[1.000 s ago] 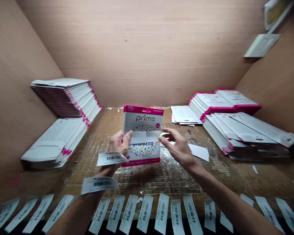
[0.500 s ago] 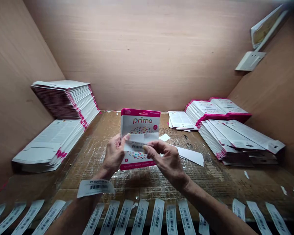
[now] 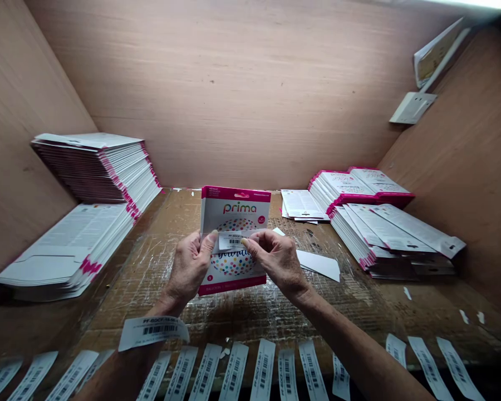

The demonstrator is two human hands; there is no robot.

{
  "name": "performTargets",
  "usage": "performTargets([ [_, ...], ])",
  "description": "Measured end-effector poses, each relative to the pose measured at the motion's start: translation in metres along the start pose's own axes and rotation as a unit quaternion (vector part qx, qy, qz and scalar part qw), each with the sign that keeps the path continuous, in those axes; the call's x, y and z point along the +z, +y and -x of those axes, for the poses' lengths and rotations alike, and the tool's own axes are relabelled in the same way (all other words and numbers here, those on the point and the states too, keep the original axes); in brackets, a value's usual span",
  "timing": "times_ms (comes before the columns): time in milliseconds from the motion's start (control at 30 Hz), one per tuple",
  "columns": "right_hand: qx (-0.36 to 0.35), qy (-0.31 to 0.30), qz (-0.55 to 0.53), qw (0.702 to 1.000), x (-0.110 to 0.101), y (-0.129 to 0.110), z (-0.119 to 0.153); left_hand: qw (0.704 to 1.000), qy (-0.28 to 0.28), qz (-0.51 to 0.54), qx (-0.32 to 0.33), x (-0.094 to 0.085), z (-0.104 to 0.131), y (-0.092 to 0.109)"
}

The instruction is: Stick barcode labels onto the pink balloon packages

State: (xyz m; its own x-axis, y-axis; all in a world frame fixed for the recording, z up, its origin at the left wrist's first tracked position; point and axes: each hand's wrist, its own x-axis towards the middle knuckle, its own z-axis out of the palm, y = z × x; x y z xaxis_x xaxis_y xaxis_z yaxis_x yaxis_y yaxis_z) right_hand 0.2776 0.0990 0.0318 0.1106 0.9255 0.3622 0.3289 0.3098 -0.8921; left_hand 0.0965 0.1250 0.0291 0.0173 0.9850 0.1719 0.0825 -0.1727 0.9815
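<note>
Table [image 3: 350, 312]: brown, tape-covered, beneath the packet.
Left pile [image 3: 83, 223]: stacked cards, well left of the packet.
Right pile [image 3: 367, 214]: more cards, right of and beyond the packet.
Packet [image 3: 237, 274]: held up between both hands, long axis near upright — perhaps several together, the edge being hard to read.
Left hand [image 3: 188, 266]: clamped on the packet's left edge, thumb in front.
Right hand [image 3: 280, 263]: before the packet's right half, pinching the sticker's right end.
Sticker [image 3: 231, 241]: crosswise over the packet's middle — its long axis across the packet's.
</note>
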Motion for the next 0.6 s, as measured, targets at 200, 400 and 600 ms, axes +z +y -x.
performTargets([
  [200, 0.007, 0.012, 0.118, 0.993, 0.005, 0.003, -0.006, 0.999, -0.007, -0.033, 0.017, 0.003, 0.001, 0.005],
  [400, 0.052, 0.083, 0.244, 0.965, -0.002, 0.013, -0.017, 0.995, 0.025, -0.084, 0.041, 0.006, -0.001, 0.011],
  [600, 0.128, 0.021, -0.082, 0.988, -0.002, 0.015, -0.021, 0.985, -0.075, 0.117, -0.099, 0.018, -0.003, 0.012],
])
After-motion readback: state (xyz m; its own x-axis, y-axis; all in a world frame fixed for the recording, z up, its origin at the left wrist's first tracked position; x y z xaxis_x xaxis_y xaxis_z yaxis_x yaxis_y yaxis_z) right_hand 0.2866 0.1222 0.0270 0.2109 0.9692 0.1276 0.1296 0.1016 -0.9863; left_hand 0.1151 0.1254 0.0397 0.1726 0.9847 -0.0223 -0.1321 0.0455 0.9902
